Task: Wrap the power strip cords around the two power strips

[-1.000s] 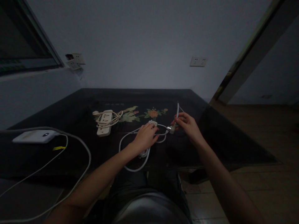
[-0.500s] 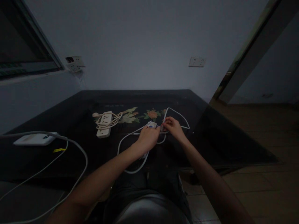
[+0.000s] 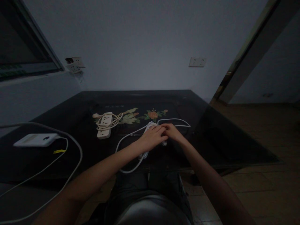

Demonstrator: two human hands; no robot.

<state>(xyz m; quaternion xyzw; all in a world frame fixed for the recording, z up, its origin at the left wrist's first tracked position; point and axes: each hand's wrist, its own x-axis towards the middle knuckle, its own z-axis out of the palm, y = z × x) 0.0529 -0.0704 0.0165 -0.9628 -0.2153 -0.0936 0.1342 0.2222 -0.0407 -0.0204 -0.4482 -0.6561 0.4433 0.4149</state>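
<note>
A white power strip [image 3: 150, 126] with a long white cable [image 3: 127, 142] lies on the dark glass table [image 3: 206, 137]. My left hand [image 3: 152, 137] rests closed over the strip, pressing it down. My right hand [image 3: 172, 132] meets it from the right, fingers pinched on the plug end of the white cable, right against the strip. A loop of that cable [image 3: 178, 120] lies flat behind my right hand. The plug itself is hidden under my fingers.
A second beige power strip [image 3: 104, 125] wrapped in its own cord lies to the left. A white flat device [image 3: 35, 139] with thick cables sits at the table's left edge. Wall sockets [image 3: 198, 62] are on the far wall. Tiled floor lies to the right.
My right hand has carried the plug end leftward from beside the strip until it meets my left hand. The raised cable loop has dropped flat onto the table.
</note>
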